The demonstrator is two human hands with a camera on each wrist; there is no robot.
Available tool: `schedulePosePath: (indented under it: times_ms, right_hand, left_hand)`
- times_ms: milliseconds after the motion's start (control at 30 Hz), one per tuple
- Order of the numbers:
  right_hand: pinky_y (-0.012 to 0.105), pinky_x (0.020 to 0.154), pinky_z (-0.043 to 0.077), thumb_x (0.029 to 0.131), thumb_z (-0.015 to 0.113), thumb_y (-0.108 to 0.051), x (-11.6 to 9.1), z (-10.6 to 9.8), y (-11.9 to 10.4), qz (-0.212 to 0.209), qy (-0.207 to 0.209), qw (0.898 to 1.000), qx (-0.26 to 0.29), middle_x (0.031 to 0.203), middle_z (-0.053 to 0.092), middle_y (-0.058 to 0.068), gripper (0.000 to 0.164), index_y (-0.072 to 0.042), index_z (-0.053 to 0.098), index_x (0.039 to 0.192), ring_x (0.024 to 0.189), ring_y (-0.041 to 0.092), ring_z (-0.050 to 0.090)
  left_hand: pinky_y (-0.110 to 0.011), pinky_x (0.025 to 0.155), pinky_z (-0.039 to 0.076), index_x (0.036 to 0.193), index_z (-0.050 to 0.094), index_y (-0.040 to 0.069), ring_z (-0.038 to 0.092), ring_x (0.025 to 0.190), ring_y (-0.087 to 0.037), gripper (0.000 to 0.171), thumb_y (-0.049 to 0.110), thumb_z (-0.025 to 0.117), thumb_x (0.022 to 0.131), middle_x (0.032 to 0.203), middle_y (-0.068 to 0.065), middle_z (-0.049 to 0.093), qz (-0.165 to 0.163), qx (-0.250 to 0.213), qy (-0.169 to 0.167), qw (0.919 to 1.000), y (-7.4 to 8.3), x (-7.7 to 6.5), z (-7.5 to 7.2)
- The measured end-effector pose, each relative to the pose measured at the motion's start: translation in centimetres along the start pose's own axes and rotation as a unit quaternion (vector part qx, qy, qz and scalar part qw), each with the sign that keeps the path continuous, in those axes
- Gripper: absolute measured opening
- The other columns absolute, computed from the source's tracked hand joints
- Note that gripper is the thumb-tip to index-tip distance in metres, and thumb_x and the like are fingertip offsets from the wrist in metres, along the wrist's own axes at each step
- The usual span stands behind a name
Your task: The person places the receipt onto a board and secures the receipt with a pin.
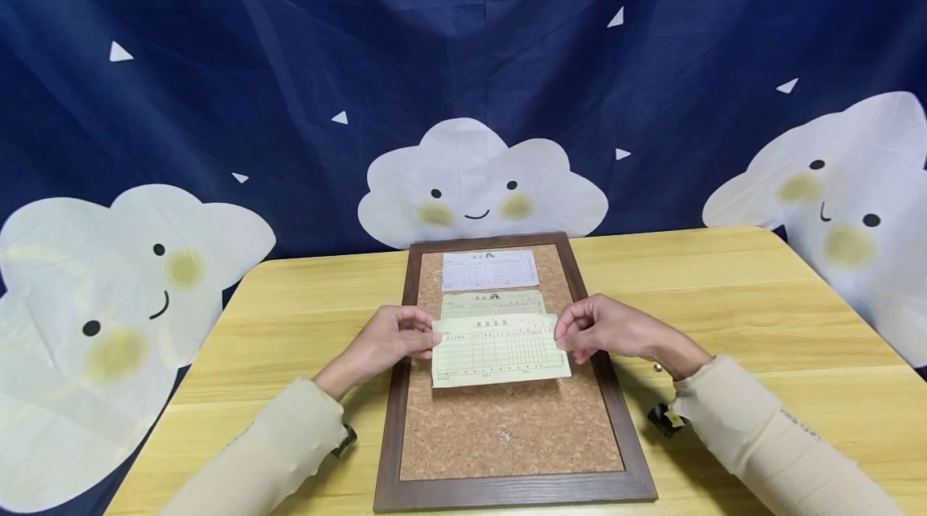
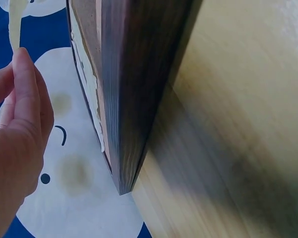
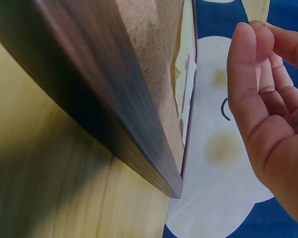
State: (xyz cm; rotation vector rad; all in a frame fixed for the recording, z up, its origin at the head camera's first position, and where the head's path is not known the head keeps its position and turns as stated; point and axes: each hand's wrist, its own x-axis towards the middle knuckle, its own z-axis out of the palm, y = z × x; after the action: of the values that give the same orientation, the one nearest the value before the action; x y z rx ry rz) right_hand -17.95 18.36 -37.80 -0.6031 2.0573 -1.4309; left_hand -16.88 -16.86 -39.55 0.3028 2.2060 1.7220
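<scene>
A pale yellow-green receipt slip point(image 1: 500, 355) with a printed grid is pinched at its left edge by my left hand point(image 1: 385, 343) and at its right edge by my right hand point(image 1: 604, 329). Both wrist views show the slip standing clear of the corkboard point(image 1: 507, 443), which has a dark brown wooden frame point(image 1: 516, 490). Directly behind it, a second pale green slip point(image 1: 492, 304) lies on the cork, its lower part covered. Higher up on the board is a white slip point(image 1: 488, 270) of the same layout.
The framed board lies on a light wood-grain table point(image 1: 304, 291). A small shiny round thing point(image 1: 657, 368) is by my right wrist, too small to identify. Behind the table hangs a dark blue cloth point(image 1: 311, 41) with smiling clouds.
</scene>
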Motion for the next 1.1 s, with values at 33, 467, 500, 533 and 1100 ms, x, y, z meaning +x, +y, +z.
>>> schedulePosePath:
  times_ms: [33,467,500,533,1100]
  right_hand:
    - [0.031,0.067,0.057,0.091,0.065,-0.001,0.0,0.0,0.0,0.001,0.0,1.0,-0.003,0.077,0.062,0.003,0.011,0.009,0.063,0.093,0.065,0.013,0.06]
    - [0.027,0.063,0.056,0.09,0.067,0.0,0.1,0.4,0.6,0.014,-0.001,1.0,-0.018,0.077,0.061,0.005,0.011,0.01,0.064,0.093,0.064,0.013,0.059]
    - [0.027,0.062,0.056,0.09,0.067,0.0,0.2,0.4,0.7,0.016,0.0,1.0,-0.017,0.076,0.061,0.004,0.011,0.009,0.064,0.093,0.064,0.013,0.059]
    - [0.026,0.062,0.055,0.09,0.067,0.0,0.2,0.4,0.7,0.016,0.0,1.0,-0.018,0.075,0.061,0.004,0.01,0.009,0.064,0.093,0.064,0.012,0.058]
    - [0.02,0.049,0.04,0.088,0.07,-0.004,0.4,0.8,1.5,0.023,-0.004,0.998,-0.052,0.063,0.055,-0.001,0.007,0.003,0.067,0.089,0.051,0.009,0.046]
  left_hand:
    - [-0.031,0.072,0.059,0.108,0.061,-0.016,0.066,0.075,-0.012,0.024,-0.002,0.069,0.09,0.091,-0.012,0.064,0.0,0.003,0.0,1.0,0.0,0.0,0.0]
    - [-0.03,0.068,0.059,0.106,0.062,-0.015,0.066,0.07,-0.015,0.021,-0.001,0.069,0.091,0.088,-0.012,0.065,0.003,0.02,-0.002,0.9998,-0.6,0.1,0.2]
    - [-0.03,0.068,0.059,0.105,0.062,-0.015,0.066,0.069,-0.015,0.021,-0.002,0.069,0.091,0.087,-0.012,0.065,0.002,0.02,-0.003,0.9998,-0.6,0.1,0.3]
    - [-0.03,0.067,0.059,0.105,0.062,-0.015,0.066,0.069,-0.015,0.021,-0.002,0.069,0.091,0.087,-0.011,0.065,0.0,0.018,-0.004,0.9998,-0.7,0.1,0.3]
    - [-0.029,0.067,0.059,0.095,0.064,-0.012,0.065,0.068,-0.014,0.009,-0.006,0.068,0.09,0.084,-0.011,0.063,0.0,0.059,-0.014,0.9981,-0.8,0.2,0.9]
